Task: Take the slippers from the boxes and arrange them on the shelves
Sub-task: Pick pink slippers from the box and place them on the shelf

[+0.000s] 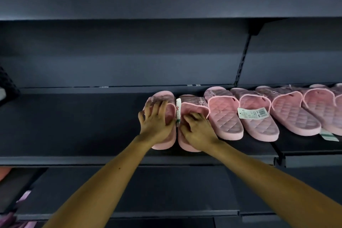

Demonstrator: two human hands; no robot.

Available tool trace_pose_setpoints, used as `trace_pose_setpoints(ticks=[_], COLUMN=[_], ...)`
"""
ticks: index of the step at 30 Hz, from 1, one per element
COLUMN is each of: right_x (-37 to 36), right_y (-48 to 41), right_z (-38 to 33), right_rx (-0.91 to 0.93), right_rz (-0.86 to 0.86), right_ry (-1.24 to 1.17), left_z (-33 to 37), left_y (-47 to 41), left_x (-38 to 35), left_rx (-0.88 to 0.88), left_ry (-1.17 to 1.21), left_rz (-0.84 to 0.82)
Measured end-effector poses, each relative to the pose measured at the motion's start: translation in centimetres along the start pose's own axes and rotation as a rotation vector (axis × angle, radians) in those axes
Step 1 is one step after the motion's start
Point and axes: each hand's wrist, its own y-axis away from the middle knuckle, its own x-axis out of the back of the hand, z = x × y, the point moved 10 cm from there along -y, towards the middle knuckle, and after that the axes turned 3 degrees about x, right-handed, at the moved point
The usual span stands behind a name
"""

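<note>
Shelf (74,126): dark middle shelf. The right part is filled and the left part bare, so much stocking seems left. No boxes in view.
Row of slippers (259,116): pink, lying flat side by side; judged done.
End pair (192,102): on the shelf at the row's left end, touching it.
Left hand (157,122): arm outstretched, grip loose, fingers spread over one strap.
Right hand (199,129): fingers bent at the other strap's mouth; cannot tell if the grip pinches.
Tag (178,109): upright between the pair.

Slippers (259,114) in a row on shelf's (74,126) right half
</note>
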Motion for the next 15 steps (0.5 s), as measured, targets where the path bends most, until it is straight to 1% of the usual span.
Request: trace_pose_setpoints(ticks=[1, 3, 6, 9, 12, 15], right_x=[0.0, -0.2, 0.5, 0.6, 0.5, 0.5], right_y=[-0.5, -1.5, -2.3, -2.4, -2.4, -2.1], right_z=[0.3, 0.8, 0.8, 0.5, 0.2, -0.4], right_rx=[-0.01, -0.021, -0.011, -0.03, -0.016, -0.034], right_rz=[0.021, 0.004, 0.02, 0.0, -0.022, -0.08], right_ry=[-0.032, -0.052, -0.05, -0.028, -0.02, 0.053], left_z=[0.0, -0.1, -0.3, -0.5, -0.1, -0.5], left_y=[-0.8, -2.2, -3.5, -4.0, -3.4, -2.0], left_x=[-0.2, -0.6, -0.6, -0.8, 0.1, 1.5], left_rx=[0.004, 0.005, -0.014, -0.023, -0.052, -0.045], left_ry=[0.002, 0.001, -0.014, -0.01, 0.1, 0.184], left_rz=[0.006, 0.002, -0.012, -0.011, 0.066, 0.183])
